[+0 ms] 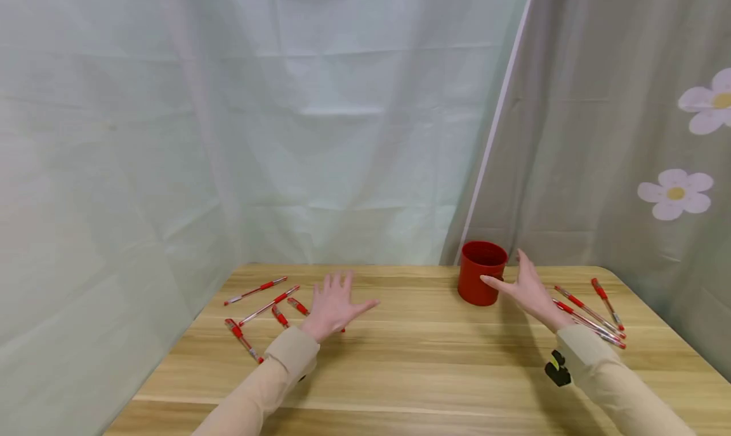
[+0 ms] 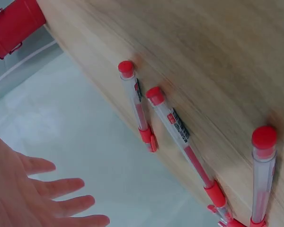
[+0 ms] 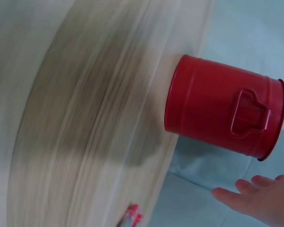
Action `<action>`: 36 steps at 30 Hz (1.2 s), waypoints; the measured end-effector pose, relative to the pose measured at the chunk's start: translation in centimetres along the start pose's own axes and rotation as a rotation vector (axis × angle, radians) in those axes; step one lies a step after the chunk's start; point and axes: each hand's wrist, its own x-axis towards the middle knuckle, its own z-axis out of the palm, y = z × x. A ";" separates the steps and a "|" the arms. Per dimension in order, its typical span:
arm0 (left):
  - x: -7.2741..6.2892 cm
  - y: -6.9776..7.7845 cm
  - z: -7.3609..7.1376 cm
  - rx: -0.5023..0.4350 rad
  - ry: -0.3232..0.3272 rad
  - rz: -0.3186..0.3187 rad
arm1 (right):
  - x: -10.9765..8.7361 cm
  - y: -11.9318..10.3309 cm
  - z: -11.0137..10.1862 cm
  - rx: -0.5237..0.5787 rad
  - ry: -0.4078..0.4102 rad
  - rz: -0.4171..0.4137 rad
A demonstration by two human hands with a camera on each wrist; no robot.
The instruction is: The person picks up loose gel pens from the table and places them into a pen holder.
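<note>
The red bucket (image 1: pixel 478 285) is standing upright toward the far edge of the wooden surface (image 1: pixel 411 360), its mouth facing up and its inside bottom hiding from my view. My left hand (image 1: pixel 333 307) is hovering released, fingers fanning wide; my right hand (image 1: pixel 528 292) is also hovering released, thumb and fingers spreading apart, near the bucket's wall but not touching it. Red-capped pens (image 1: pixel 244 341) are lying scattered around and left of my left hand, while more pens (image 1: pixel 608 304) are lying right of my right hand.
</note>
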 end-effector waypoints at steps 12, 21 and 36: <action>1.3 -2.3 0.8 -0.038 -0.020 -0.137 | 1.2 -0.2 0.7 0.137 0.032 0.044; 2.1 -3.3 1.6 -0.067 -0.034 -0.189 | 2.2 0.2 1.5 0.163 0.064 0.059; 3.6 -3.6 2.6 -0.157 -0.121 -0.309 | 2.9 0.5 2.8 0.292 0.099 0.045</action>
